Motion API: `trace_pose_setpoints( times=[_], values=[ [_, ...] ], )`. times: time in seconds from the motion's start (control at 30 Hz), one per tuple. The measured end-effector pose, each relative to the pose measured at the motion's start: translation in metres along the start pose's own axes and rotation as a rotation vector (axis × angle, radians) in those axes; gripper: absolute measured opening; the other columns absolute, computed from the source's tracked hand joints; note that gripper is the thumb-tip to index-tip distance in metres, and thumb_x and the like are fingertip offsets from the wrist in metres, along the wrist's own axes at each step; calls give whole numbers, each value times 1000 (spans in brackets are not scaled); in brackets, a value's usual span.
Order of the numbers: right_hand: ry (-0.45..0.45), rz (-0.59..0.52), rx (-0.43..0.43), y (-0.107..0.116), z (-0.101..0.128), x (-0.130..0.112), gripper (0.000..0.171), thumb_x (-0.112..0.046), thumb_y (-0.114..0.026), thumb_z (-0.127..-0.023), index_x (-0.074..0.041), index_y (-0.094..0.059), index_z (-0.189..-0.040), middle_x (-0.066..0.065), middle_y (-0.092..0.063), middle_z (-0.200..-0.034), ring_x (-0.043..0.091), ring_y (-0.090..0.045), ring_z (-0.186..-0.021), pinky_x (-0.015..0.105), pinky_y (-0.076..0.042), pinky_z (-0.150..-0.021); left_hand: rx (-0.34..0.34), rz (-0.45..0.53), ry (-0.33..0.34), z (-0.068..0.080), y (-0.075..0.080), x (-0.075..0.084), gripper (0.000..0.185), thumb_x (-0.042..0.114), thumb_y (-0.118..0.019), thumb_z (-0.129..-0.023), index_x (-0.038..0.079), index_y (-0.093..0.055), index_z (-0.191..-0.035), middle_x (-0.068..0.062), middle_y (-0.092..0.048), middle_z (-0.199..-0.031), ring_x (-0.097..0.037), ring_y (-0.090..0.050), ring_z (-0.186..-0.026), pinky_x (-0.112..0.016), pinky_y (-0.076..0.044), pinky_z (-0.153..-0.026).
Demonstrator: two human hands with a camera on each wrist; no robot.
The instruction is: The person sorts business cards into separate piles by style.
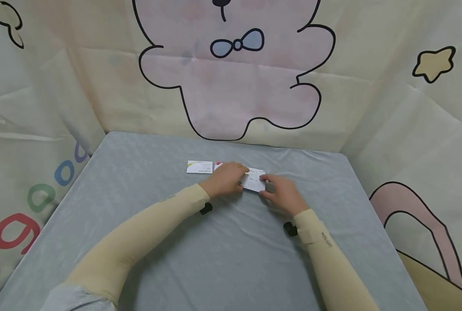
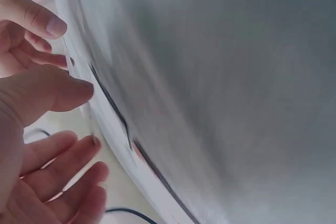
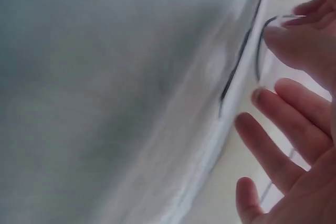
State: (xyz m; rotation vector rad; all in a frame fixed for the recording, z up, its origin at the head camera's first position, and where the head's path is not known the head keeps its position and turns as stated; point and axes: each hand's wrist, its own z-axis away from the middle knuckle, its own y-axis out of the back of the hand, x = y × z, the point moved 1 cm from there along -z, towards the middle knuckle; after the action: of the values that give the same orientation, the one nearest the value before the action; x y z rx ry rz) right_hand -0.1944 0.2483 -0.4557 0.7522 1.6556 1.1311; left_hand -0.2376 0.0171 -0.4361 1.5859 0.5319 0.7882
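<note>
A white card (image 1: 253,180) with faint print lies slightly askew between the two hands, at the right end of a row of cards. My left hand (image 1: 226,179) is at its left side, fingertips near the upper edge and thumb near the lower left corner. From the right, my right hand (image 1: 284,193) touches or nearly touches its right edge, thumb by the lower corner. Both wrist views show relaxed fingers and the thumbs apart from them. A second card (image 1: 218,164) with a red mark is mostly hidden behind the left hand. Left of it lies a white card with a yellow-green curve (image 1: 199,167).
Grey cloth with soft wrinkles covers the table (image 1: 231,259). Printed fabric curtains (image 1: 254,99) stand behind and on both sides. Black wrist cameras (image 1: 290,229) hang under both sleeved forearms.
</note>
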Motion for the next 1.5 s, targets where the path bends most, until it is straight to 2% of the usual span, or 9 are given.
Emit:
trace_pose_setpoints(
  times=[0.17,0.37,0.67,0.97,1.17,1.4,1.5],
  values=[
    [-76,-27,-15,1,-27,11,50,-21,-83,-96,-11,-67,-142,14,-70,-145,37,-64,-138,56,-50,-116,-2,19,22,-24,1,-13,53,23,-77,-99,10,-64,-149,-8,-70,-142,-28,-65,-134,-45,-51,-115],
    [-94,-63,-33,2,-31,17,49,-19,-80,-99,-9,-65,-145,17,-66,-149,39,-60,-142,57,-47,-119,-38,56,29,-34,-4,-17,51,25,-75,-103,10,-63,-150,-8,-71,-141,-27,-66,-132,-45,-54,-112],
    [-100,-59,-35,-1,-28,19,49,-19,-78,-100,-9,-65,-146,18,-65,-150,39,-59,-142,58,-47,-118,-54,72,14,-37,-7,-17,46,21,-74,-103,8,-65,-147,-9,-73,-137,-28,-67,-128,-46,-54,-110],
    [-126,-36,-44,-3,-32,20,48,-22,-78,-101,-14,-65,-147,15,-65,-152,40,-59,-142,71,-41,-111,-59,68,27,-38,-12,-20,46,23,-73,-104,10,-65,-148,-8,-71,-140,-26,-67,-130,-46,-55,-110],
    [-125,-43,-53,-3,-34,19,48,-22,-78,-101,-15,-65,-147,14,-65,-152,39,-60,-142,70,-41,-109,-70,76,42,-37,-12,-22,45,24,-72,-105,11,-65,-148,-7,-70,-142,-26,-65,-132,-46,-54,-111],
    [-128,-39,-60,-2,-34,21,49,-21,-77,-101,-13,-64,-148,16,-65,-152,41,-59,-143,68,-43,-114,-55,74,30,-37,-13,-21,44,24,-71,-105,10,-66,-146,-8,-71,-140,-26,-67,-130,-46,-54,-111],
    [-135,-35,-69,-2,-33,21,50,-23,-77,-101,-12,-64,-148,16,-64,-152,41,-59,-143,67,-44,-115,-49,103,32,-35,-10,-19,47,23,-71,-104,8,-64,-148,-10,-70,-143,-28,-66,-133,-47,-52,-114]
  ],
)
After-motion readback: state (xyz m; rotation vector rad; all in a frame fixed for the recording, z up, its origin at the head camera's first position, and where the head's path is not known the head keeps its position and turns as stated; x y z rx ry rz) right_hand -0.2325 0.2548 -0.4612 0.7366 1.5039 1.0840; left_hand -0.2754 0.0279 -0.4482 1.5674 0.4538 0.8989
